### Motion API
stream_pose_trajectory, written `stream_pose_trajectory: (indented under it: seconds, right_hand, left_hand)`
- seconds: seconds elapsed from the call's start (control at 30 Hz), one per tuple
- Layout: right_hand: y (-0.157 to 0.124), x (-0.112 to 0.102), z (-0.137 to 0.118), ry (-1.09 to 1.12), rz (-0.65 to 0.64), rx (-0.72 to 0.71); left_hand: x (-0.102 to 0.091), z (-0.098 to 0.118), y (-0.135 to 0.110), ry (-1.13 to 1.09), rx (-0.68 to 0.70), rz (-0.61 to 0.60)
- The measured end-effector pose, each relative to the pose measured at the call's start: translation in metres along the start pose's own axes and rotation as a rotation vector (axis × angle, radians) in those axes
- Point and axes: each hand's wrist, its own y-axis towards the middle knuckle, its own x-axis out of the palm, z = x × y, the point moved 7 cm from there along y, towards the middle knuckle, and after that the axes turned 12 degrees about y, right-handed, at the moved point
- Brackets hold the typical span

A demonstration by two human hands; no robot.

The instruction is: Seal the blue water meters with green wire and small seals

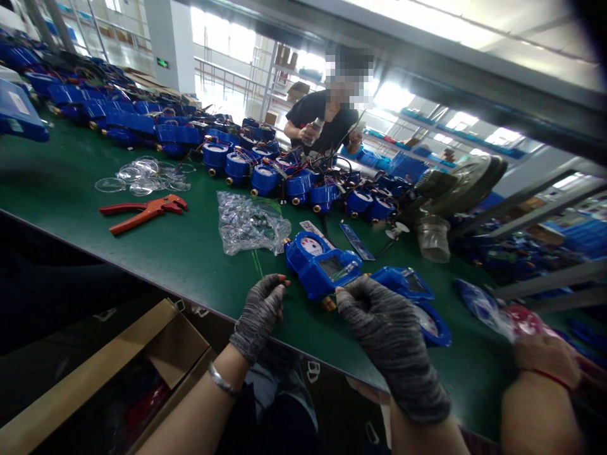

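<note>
I see my gloved right hand [386, 328] gripping the blue meter [322, 265]; my left hand [260, 313], fingers curled, rests apart, with a plastic bag [249, 224] beyond it.

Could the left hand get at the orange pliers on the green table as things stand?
Probably yes: the left hand rests on the green table, with only bare surface between it and the orange pliers.

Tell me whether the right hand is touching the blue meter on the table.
Touching. The head view shows the gloved right hand with its fingertips pressed against the near edge of the blue meter, no gap between them. The left hand sits just left of it, apart.
</note>
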Motion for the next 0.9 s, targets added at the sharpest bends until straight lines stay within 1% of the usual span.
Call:
stream_pose_trajectory:
  seconds: [0.07, 0.1, 0.17, 0.23, 0.27, 0.33, 0.4, 0.43, 0.47, 0.53, 0.6, 0.63, 0.73, 0.8, 0.83, 0.9]
  right_hand:
    - [0.0, 0.009, 0.003, -0.085, -0.023, 0.028]
    - [0.0, 0.012, 0.004, -0.128, -0.03, 0.059]
    - [-0.001, 0.018, 0.007, -0.187, -0.037, 0.128]
    - [-0.003, 0.022, 0.011, -0.186, -0.034, 0.177]
    - [-0.005, 0.023, 0.014, -0.145, -0.027, 0.19]
    - [-0.007, 0.023, 0.022, 0.02, 0.002, 0.215]
    - [-0.012, 0.024, 0.032, 0.258, 0.006, 0.257]
    - [-0.014, 0.026, 0.036, 0.38, -0.02, 0.284]
    - [-0.018, 0.028, 0.039, 0.486, -0.061, 0.31]
    - [-0.027, 0.035, 0.04, 0.658, -0.162, 0.354]
    - [-0.038, 0.041, 0.038, 0.793, -0.219, 0.382]
    - [-0.044, 0.043, 0.039, 0.846, -0.212, 0.392]
    - [-0.063, 0.05, 0.045, 0.983, -0.134, 0.401]
    - [-0.075, 0.054, 0.054, 0.986, -0.063, 0.398]
    - [-0.081, 0.054, 0.061, 0.938, -0.017, 0.402]
    - [-0.092, 0.049, 0.076, 0.741, 0.089, 0.428]
  left_hand:
    - [0.01, -0.007, 0.005, 0.131, -0.038, -0.039]
    - [0.017, -0.01, 0.008, 0.182, -0.046, -0.085]
    - [0.031, -0.016, 0.015, 0.29, -0.025, -0.218]
    - [0.041, -0.019, 0.02, 0.391, 0.004, -0.324]
    - [0.042, -0.019, 0.021, 0.431, 0.007, -0.352]
    - [0.036, -0.013, 0.019, 0.475, 0.006, -0.356]
    - [0.026, -0.002, 0.006, 0.511, -0.029, -0.377]
    - [0.021, 0.003, -0.003, 0.506, -0.076, -0.407]
    - [0.018, 0.005, -0.015, 0.472, -0.156, -0.45]
    - [0.016, 0.007, -0.042, 0.318, -0.315, -0.539]
    - [0.02, 0.007, -0.064, 0.123, -0.406, -0.594]
    - [0.024, 0.006, -0.071, 0.028, -0.43, -0.606]
    - [0.041, -0.006, -0.081, -0.234, -0.479, -0.624]
    - [0.051, -0.016, -0.081, -0.351, -0.498, -0.6]
    - [0.054, -0.021, -0.079, -0.385, -0.495, -0.569]
    - [0.058, -0.03, -0.073, -0.414, -0.461, -0.476]
